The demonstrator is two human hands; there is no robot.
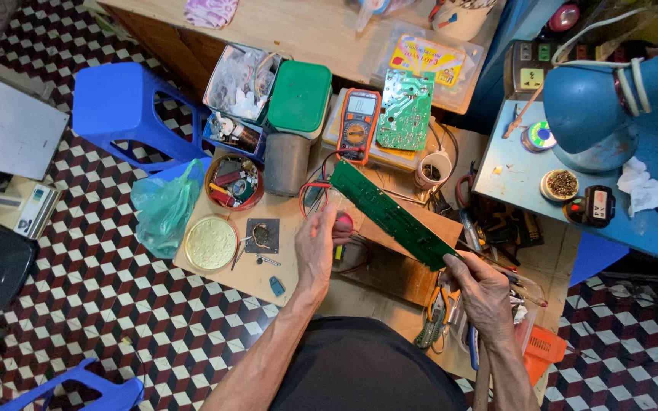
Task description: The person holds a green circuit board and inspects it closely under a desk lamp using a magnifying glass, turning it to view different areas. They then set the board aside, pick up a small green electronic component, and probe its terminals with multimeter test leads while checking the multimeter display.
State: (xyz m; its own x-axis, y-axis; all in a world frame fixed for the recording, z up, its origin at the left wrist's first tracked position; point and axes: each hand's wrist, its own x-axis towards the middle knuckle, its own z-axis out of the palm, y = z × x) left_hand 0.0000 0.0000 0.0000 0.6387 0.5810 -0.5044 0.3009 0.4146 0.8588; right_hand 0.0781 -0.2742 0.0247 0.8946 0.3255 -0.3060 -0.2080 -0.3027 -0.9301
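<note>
My right hand (pixel 483 291) grips the near end of a long narrow green circuit board (pixel 390 214) and holds it up at a slant over the low wooden work board (pixel 268 274). My left hand (pixel 318 242) hovers beside the board's far half, its fingers closed on a small red-tipped tool (pixel 343 222), likely a probe. Red and black leads (pixel 315 188) run from there toward an orange and grey multimeter (pixel 359 124) lying further back. A second, wider green circuit board (pixel 407 109) rests next to the meter.
A green-lidded container (pixel 298 97), a bowl of small parts (pixel 234 181), a round yellow lid (pixel 209 243) and a green plastic bag (pixel 164 209) lie left. A blue stool (pixel 123 110) stands further left. On the right, a blue bench (pixel 649 221) carries a lamp (pixel 603 106) and solder reel (pixel 538 136).
</note>
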